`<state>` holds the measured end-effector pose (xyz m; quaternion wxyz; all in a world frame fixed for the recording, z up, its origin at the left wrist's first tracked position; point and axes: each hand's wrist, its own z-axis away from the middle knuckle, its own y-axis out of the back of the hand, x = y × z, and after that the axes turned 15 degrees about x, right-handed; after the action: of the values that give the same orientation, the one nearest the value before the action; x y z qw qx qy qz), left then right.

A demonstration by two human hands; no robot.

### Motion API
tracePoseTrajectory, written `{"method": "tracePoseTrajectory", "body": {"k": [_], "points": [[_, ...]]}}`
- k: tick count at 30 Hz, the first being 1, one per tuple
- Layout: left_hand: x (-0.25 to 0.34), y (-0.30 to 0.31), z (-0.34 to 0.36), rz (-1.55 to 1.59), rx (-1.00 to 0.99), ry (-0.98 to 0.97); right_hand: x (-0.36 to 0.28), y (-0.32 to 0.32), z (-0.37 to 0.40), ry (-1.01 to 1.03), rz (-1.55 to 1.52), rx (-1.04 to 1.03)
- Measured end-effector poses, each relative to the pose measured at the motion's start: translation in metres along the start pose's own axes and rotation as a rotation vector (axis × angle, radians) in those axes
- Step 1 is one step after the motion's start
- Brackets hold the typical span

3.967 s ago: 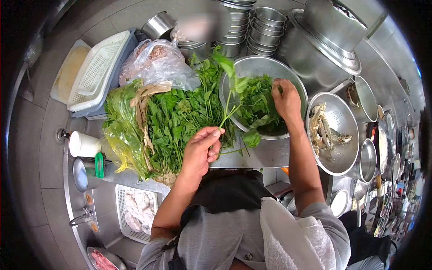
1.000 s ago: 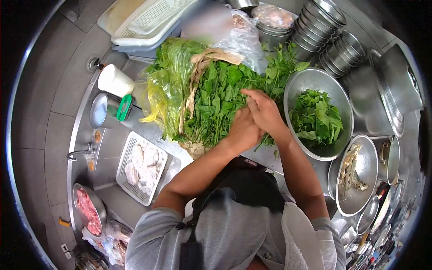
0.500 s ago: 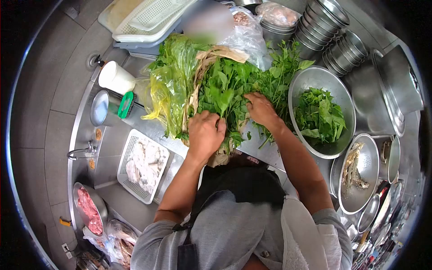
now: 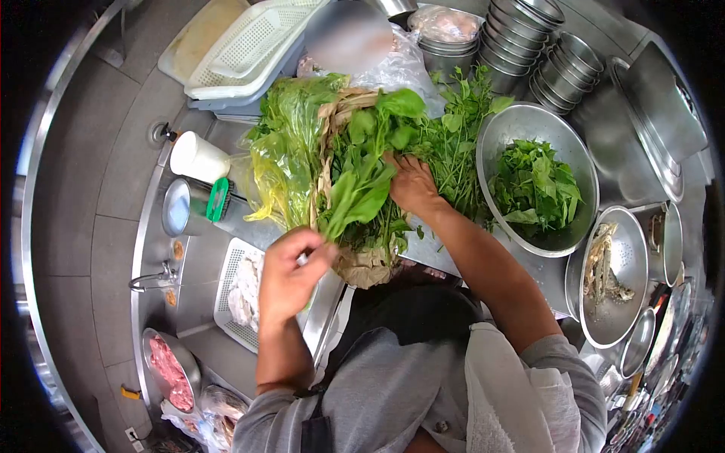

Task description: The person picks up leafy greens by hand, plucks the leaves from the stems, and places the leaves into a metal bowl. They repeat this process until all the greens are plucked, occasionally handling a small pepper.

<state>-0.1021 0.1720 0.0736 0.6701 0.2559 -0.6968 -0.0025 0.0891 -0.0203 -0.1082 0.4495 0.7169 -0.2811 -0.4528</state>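
My left hand (image 4: 293,273) is closed on the lower end of a leafy green sprig (image 4: 361,198), lifted over the front of the brown paper wrap (image 4: 365,269). Deep in the pile of greens (image 4: 449,136), my right hand (image 4: 411,183) presses among the stems; leaves hide its fingertips, so its grip cannot be made out. Left of the greens lies a yellow-green plastic bag (image 4: 291,151). On the right stands a metal bowl (image 4: 489,198) holding loose green leaves (image 4: 536,185).
A white basket (image 4: 236,287) with pale pieces sits in the sink, near a faucet (image 4: 155,278) and a bowl of pink meat (image 4: 170,374). Stacked metal pots (image 4: 517,38) stand at the back. A colander (image 4: 630,253) is at right.
My left hand has moved back and left, raising a leafy sprig from the pile. My right hand has shifted slightly left into the greens. The whole view has shifted a little.
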Motion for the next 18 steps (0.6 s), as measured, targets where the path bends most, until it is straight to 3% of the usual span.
{"method": "tracePoseTrajectory", "body": {"k": [3,7,10,11,12,15,18], "points": [[0.010,0.030,0.011,0.161,0.049,0.066,-0.011,0.010,-0.018,-0.063,0.091,-0.229],[-0.003,0.025,0.013,0.346,0.096,0.065,-0.006,0.015,-0.017,-0.029,-0.167,-0.041],[-0.030,-0.008,-0.011,0.456,0.019,0.242,-0.001,0.052,-0.009,-0.039,-0.304,0.019],[-0.049,-0.028,-0.023,0.442,0.067,0.314,0.004,0.057,-0.002,0.002,-0.303,0.139],[-0.067,-0.047,-0.030,0.428,0.111,0.384,0.005,0.063,0.005,-0.019,-0.378,0.158],[-0.078,-0.080,-0.033,0.517,0.138,0.349,0.005,0.102,0.017,-0.091,-0.526,0.265],[-0.074,-0.107,-0.033,0.567,0.172,0.310,0.005,0.107,0.030,-0.286,-0.928,0.347]]}}
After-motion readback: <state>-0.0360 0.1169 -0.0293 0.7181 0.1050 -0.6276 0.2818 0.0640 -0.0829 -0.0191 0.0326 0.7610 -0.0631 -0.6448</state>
